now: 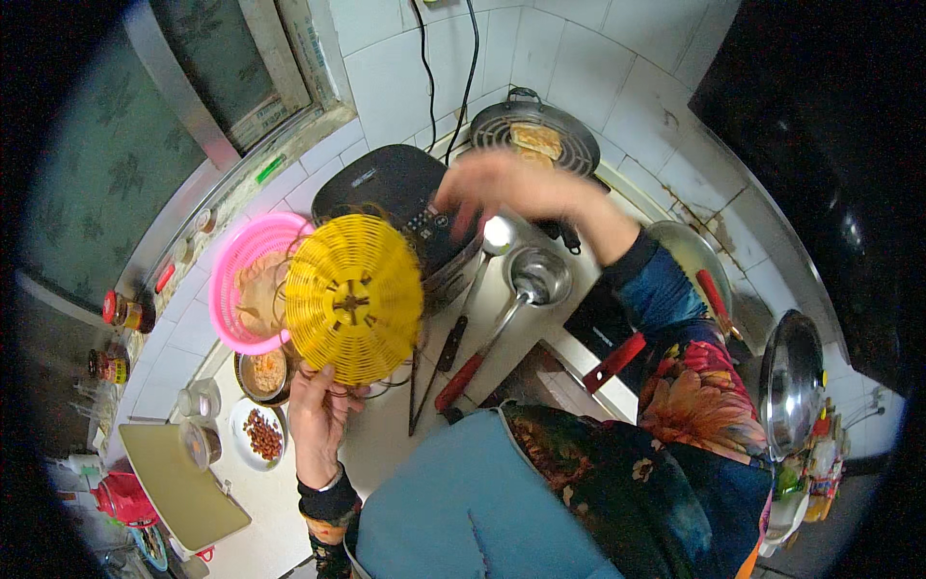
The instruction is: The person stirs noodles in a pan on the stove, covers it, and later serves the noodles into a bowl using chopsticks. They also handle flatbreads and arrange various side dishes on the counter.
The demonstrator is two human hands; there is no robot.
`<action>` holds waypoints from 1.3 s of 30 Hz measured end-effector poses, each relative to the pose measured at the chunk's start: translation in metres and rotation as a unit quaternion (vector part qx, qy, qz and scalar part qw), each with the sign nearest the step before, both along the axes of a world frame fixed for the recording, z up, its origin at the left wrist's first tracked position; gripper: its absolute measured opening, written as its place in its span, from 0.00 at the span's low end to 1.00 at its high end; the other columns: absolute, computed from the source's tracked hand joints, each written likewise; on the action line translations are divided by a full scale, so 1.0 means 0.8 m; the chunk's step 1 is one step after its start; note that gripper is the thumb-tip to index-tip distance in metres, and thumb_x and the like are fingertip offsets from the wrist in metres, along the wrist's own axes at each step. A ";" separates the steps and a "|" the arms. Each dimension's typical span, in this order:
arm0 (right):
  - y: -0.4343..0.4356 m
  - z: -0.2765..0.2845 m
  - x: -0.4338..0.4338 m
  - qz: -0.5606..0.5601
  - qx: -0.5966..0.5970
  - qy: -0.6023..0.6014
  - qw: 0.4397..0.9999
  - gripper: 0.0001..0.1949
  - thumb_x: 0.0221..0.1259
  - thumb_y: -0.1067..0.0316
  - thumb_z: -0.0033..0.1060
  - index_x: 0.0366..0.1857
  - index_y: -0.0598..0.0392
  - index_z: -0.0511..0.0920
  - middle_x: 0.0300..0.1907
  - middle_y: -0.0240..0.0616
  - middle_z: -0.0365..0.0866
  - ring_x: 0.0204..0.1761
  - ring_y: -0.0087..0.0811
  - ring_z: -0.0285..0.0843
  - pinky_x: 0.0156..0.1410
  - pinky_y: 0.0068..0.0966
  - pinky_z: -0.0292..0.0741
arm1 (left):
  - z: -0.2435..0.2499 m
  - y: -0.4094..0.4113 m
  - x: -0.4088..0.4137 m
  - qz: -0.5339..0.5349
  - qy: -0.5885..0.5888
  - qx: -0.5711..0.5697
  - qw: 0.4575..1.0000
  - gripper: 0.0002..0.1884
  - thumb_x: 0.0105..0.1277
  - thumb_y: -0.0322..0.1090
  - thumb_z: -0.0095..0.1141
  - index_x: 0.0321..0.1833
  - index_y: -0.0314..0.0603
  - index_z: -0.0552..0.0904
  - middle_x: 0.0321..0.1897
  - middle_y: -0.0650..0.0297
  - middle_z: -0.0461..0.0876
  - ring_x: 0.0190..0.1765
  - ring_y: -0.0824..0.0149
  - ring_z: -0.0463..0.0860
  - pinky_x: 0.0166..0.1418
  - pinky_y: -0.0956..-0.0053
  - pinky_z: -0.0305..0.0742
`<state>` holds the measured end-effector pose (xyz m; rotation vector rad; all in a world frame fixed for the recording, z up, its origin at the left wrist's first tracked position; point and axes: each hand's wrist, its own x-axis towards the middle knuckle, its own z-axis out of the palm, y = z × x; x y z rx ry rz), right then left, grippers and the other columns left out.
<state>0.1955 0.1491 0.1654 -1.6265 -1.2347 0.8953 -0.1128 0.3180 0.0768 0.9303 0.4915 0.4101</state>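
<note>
My left hand point(322, 409) grips the rim of a yellow woven basket point(354, 297), held with its underside up over the counter. Reaching over the black electric cooker point(383, 184), my right hand point(477, 184) is blurred by motion, and whether it holds anything cannot be told. Just behind it, browned flat pastries point(536, 140) lie on a ring-shaped rack in a dark round pan point(492, 124). A pink plastic colander point(226, 289) with pale food in it stands left of the basket, partly covered by it.
A metal ladle point(499, 326) rests in a steel bowl point(557, 279), beside a long-handled turner point(474, 282). At the left are a bowl of crumbly food point(264, 375), a plate of peanuts point(262, 434) and a cutting board point(181, 485). A red-handled pan point(615, 362) stands right.
</note>
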 end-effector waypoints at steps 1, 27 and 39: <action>-0.004 -0.003 0.054 -0.109 0.052 -0.037 0.992 0.14 0.65 0.59 0.53 0.44 0.59 0.76 0.38 0.38 0.81 0.38 0.25 0.79 0.39 0.24 0.78 | 0.001 -0.004 0.005 -0.006 0.008 0.011 1.000 0.10 0.66 0.29 0.48 0.47 0.33 0.72 0.28 0.56 0.82 0.27 0.57 0.84 0.25 0.69 0.82; -0.015 -0.222 0.379 -0.294 -0.345 -0.514 0.729 0.19 0.50 0.55 0.57 0.46 0.50 0.77 0.45 0.43 0.81 0.50 0.42 0.79 0.57 0.48 0.68 | -0.023 -0.127 0.238 -0.293 0.045 0.015 0.955 0.19 0.70 0.30 0.45 0.61 0.34 0.62 0.50 0.56 0.77 0.43 0.65 0.82 0.39 0.72 0.82; -0.134 -0.052 0.390 -0.348 0.028 -0.040 0.936 0.13 0.55 0.57 0.62 0.39 0.55 0.81 0.29 0.26 0.80 0.29 0.19 0.73 0.35 0.19 0.72 | -0.058 -0.159 0.330 -0.295 0.071 -0.075 0.950 0.15 0.71 0.34 0.42 0.57 0.37 0.67 0.41 0.52 0.81 0.38 0.60 0.85 0.38 0.69 0.83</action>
